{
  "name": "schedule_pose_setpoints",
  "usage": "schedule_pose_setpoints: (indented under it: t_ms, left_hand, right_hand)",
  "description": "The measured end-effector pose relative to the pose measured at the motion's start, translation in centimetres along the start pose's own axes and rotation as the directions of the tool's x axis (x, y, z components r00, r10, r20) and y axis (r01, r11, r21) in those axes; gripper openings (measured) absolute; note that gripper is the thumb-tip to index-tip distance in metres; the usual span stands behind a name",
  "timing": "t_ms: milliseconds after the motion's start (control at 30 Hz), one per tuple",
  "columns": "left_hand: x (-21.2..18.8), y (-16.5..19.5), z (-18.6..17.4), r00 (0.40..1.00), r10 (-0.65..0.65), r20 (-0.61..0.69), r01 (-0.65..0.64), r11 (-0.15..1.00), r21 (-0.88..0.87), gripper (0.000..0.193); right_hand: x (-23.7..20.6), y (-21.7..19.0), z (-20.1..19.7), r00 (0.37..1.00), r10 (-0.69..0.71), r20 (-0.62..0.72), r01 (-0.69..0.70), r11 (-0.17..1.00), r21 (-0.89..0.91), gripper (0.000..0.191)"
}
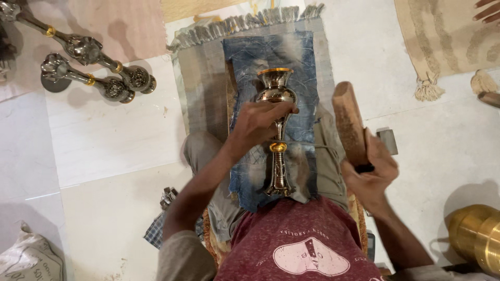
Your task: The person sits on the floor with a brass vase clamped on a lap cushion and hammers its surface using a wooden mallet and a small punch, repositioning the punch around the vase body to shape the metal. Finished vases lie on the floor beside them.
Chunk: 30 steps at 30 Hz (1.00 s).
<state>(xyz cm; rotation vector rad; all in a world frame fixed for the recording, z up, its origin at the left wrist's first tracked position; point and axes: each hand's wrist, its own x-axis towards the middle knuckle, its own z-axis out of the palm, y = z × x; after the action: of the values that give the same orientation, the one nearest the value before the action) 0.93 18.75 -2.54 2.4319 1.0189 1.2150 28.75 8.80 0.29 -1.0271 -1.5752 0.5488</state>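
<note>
Candlestick (276, 130) of silver metal with gold bands lies lengthwise on a blue denim cloth (307, 67) spread over the person's lap, its flared cup pointing to twelve o'clock and its foot near the red shirt (297, 244) at six. The left hand (259, 120) closes around the neck just under the bulb, pinning the piece to the cloth. At three o'clock the right hand (371, 169) grips a wooden mallet (349, 122), raised clear of the metal with its head up. By the look of it, the step in hand is hammering or trueing the stem; a next blow would call for a firm hold and a short, square swing clear of the fingers. Two more finished candlesticks (99, 70) lie on the floor at ten o'clock, and a brass vessel (476, 237) sits at four.
</note>
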Motion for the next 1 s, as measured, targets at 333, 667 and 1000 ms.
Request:
schedule_pose_setpoints:
  t_ms: [333,667,1000]
  left_hand:
    - [-1.3,3.0,3.2,0.817,-0.21,-0.536,0.281,0.958,0.053,0.032]
    - [-1.1,4.3,4.5,0.6,-0.343,-0.723,0.399,0.911,-0.101,0.019]
    - [-1.4,3.9,4.8,0.632,-0.299,-0.715,0.36,0.93,-0.071,0.013]
  right_hand:
    - [10.8,-3.8,-2.0,0.761,0.006,0.649,0.483,0.661,-0.573,0.075]
    - [16.3,-8.2,1.2,0.494,0.077,0.866,0.723,0.517,-0.459,0.083]
    - [17.1,-10.6,3.4,0.3,0.336,0.893,0.824,0.381,-0.42,0.086]
